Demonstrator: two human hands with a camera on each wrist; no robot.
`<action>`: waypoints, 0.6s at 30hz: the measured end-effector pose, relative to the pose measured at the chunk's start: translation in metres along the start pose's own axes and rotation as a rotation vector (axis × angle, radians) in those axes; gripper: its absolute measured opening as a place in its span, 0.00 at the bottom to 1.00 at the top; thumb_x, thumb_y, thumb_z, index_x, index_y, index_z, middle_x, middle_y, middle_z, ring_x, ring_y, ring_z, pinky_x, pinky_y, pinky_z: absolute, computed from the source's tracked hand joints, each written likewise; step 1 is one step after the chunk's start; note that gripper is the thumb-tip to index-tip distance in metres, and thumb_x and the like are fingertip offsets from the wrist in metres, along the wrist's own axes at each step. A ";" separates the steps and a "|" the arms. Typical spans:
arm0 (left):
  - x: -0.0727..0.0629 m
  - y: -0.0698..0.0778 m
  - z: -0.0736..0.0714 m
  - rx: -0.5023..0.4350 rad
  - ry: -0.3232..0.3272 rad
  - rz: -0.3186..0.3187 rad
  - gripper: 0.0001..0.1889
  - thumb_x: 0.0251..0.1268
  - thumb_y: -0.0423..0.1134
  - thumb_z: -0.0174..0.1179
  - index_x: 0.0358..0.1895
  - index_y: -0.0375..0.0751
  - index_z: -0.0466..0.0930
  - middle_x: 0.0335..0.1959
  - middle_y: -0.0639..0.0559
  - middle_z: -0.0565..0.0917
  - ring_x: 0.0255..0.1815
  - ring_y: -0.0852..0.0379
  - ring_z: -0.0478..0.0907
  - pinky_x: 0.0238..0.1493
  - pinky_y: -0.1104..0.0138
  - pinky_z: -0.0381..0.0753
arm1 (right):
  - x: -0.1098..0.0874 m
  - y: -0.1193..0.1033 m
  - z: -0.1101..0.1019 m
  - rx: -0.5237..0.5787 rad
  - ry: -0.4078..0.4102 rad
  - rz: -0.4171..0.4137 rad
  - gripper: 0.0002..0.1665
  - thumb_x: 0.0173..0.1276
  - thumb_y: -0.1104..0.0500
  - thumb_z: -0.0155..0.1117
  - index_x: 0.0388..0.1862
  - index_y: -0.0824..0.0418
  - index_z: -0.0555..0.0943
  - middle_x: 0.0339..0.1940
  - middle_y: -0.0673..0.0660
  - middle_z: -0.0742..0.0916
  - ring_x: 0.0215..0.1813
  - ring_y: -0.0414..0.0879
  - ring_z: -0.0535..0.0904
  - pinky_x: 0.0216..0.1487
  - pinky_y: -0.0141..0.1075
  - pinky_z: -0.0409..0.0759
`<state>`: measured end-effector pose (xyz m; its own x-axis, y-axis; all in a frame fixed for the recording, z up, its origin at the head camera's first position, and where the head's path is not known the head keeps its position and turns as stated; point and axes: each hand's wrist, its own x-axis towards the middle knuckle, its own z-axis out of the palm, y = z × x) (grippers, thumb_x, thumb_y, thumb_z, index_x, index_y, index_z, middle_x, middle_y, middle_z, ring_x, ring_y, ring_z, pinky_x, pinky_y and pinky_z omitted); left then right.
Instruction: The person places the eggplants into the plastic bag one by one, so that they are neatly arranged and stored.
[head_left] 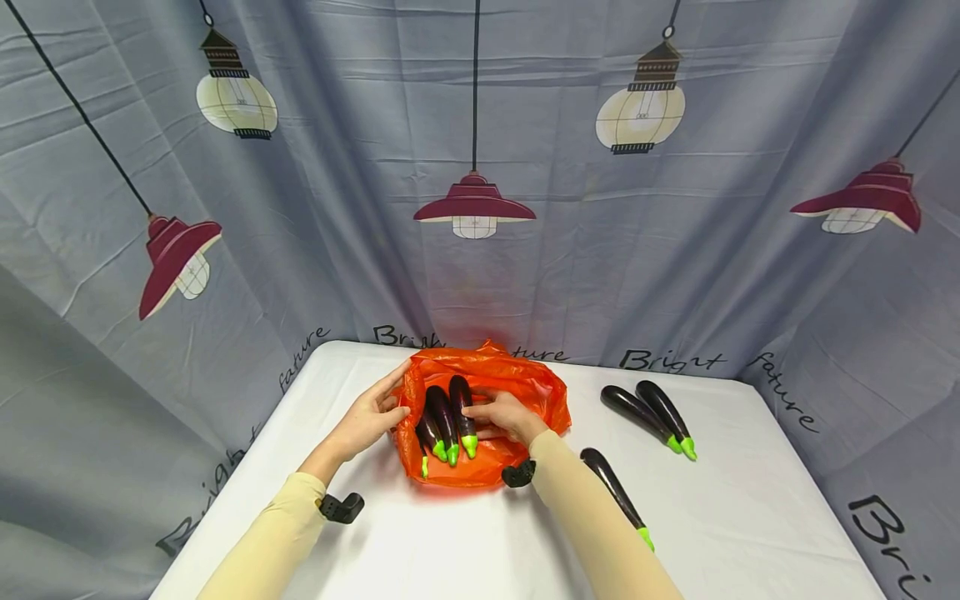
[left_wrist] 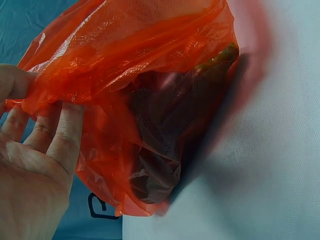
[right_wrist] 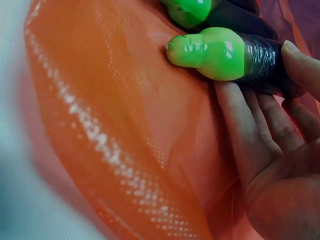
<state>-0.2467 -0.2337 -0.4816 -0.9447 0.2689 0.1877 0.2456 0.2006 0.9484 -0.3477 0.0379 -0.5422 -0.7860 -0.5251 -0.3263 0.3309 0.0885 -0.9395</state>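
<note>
The left hand [head_left: 363,427] pinches the orange bag [head_left: 521,379]; inside it, the right hand [head_left: 512,415] grips an eggplant [head_left: 462,407].

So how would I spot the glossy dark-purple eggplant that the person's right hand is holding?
On the white table, find the open, crumpled orange-red plastic bag. Inside lie several dark, green-tipped eggplants. Seen from the head, yours is the rightmost one, the only one the right hand pinches.

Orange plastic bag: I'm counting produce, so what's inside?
At least three dark eggplants. The right hand covers part of the orange plastic bag; whatever lies behind that hand can't be seen.
</note>
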 end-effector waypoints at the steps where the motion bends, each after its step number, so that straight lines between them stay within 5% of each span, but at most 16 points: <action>1: 0.000 0.000 0.000 0.001 0.000 0.002 0.42 0.71 0.26 0.59 0.84 0.51 0.52 0.78 0.35 0.63 0.66 0.37 0.74 0.52 0.66 0.82 | 0.000 0.000 0.001 -0.005 0.003 0.000 0.44 0.70 0.59 0.72 0.80 0.63 0.62 0.51 0.62 0.88 0.46 0.53 0.88 0.45 0.46 0.87; 18: 0.000 0.004 0.001 0.018 0.012 -0.024 0.41 0.71 0.27 0.60 0.83 0.56 0.54 0.77 0.36 0.63 0.68 0.34 0.72 0.54 0.68 0.79 | 0.000 -0.004 0.007 -0.083 0.094 -0.013 0.39 0.69 0.56 0.72 0.75 0.65 0.69 0.49 0.63 0.88 0.46 0.53 0.87 0.46 0.48 0.86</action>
<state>-0.2454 -0.2323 -0.4777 -0.9528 0.2527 0.1684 0.2270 0.2241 0.9478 -0.3449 0.0314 -0.5374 -0.8367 -0.4456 -0.3182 0.2788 0.1534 -0.9480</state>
